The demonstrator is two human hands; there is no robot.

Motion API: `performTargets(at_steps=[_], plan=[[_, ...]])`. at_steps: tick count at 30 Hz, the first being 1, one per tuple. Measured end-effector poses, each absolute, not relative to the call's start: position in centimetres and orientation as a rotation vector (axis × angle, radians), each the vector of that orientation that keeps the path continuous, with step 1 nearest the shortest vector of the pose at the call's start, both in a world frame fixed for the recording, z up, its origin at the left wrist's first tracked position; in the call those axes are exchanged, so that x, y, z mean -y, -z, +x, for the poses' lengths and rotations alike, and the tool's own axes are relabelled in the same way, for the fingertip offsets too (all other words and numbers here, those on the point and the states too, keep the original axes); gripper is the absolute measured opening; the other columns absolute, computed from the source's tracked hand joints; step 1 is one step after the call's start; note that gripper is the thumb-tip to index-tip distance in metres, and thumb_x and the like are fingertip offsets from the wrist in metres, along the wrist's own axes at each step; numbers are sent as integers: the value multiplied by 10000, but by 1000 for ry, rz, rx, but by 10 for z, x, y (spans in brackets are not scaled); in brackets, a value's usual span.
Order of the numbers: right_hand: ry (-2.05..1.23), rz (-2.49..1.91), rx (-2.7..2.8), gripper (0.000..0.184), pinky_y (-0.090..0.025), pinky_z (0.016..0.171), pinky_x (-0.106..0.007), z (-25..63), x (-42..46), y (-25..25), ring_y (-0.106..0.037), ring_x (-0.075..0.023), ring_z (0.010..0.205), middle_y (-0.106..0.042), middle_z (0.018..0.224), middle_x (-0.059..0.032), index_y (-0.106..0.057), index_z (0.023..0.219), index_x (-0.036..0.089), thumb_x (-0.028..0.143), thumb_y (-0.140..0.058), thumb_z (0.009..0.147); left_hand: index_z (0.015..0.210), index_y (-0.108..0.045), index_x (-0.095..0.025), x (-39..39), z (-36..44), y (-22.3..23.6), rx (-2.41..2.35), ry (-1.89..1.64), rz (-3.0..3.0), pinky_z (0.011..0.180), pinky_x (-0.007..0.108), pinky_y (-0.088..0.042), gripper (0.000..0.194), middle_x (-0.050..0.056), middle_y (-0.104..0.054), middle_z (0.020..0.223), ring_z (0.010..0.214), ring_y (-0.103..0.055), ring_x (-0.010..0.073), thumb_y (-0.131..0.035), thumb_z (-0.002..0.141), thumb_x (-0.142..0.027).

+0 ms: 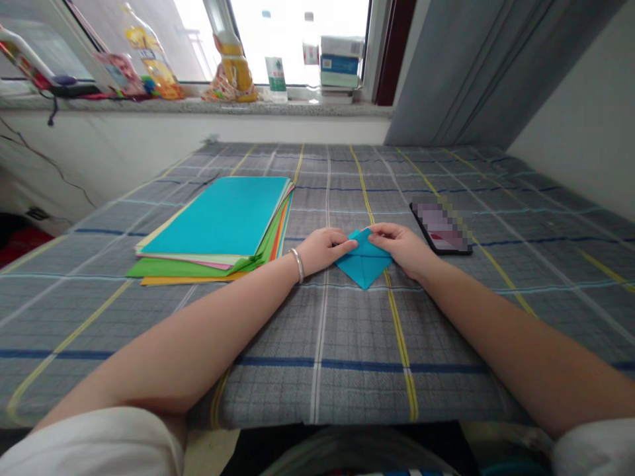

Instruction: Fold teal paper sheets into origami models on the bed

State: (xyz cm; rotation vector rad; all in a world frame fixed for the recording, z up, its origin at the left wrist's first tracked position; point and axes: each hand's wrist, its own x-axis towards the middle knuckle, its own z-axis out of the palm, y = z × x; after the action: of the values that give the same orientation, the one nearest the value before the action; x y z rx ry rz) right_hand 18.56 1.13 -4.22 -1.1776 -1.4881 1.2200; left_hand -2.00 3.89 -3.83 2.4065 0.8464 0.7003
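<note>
A small folded piece of blue paper [364, 268] lies on the checked cloth in front of me, one corner pointing toward me and creases showing across it. My left hand [325, 251], with a silver bangle at the wrist, pinches its left upper edge between thumb and fingers. On the opposite side my right hand [399, 244] grips the top right edge, thumb and fingertips closed on the paper. The far part of the fold is partly hidden under the fingers.
Left of my hands is a stack of coloured paper [218, 215], blue on top. A phone [441, 228] lies to the right on the checked tablecloth [357, 390]. Bottles, including a yellow-labelled bottle [149, 49], and boxes [340, 66] stand along the windowsill [188, 106]. A grey curtain [461, 73] hangs behind.
</note>
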Motion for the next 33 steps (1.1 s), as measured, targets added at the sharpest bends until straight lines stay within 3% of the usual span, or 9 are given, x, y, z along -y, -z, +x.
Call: performTargets(at_steps=[5,10,15,21,33], plan=[[-1097,-1239,1662,279,-485,771,-354,194,-10,36,-610,-203,858,-696,948,-48,-673,969,230,424,-638,772,542,-400,-179,-37,-19,37,-943,-706,2416,634,271,-342,453,-15,-433,598,616,-451,121,-442,939,-395],[-919,-1407,1986,234,-431,647,-313,213,-8,22,-562,-176,695,-637,731,-24,-649,766,204,429,-597,802,547,-359,-182,-35,-15,36,-1107,-716,2425,581,270,-274,442,-35,-387,579,573,-389,111,-512,915,-373],[-830,-1472,1986,257,-395,598,-286,221,-11,20,-515,-147,631,-591,678,-8,-593,726,201,429,-544,833,612,-427,-186,-34,-11,35,-1226,-694,2450,570,268,-259,371,-37,-429,588,575,-397,119,-513,931,-356],[-856,-1527,2019,269,-408,578,-284,226,-13,21,-529,-149,599,-609,668,-10,-657,813,198,460,-601,797,663,-518,-188,-36,-7,36,-1372,-650,2416,569,278,-273,362,-15,-514,621,594,-450,142,-497,948,-410],[-791,-1758,2343,258,-317,518,-286,235,-11,13,-497,-137,563,-630,633,-4,-681,724,205,452,-621,768,837,-632,-193,-35,-4,37,-1449,-570,2472,632,294,-327,315,26,-618,733,725,-554,187,-463,970,-425]])
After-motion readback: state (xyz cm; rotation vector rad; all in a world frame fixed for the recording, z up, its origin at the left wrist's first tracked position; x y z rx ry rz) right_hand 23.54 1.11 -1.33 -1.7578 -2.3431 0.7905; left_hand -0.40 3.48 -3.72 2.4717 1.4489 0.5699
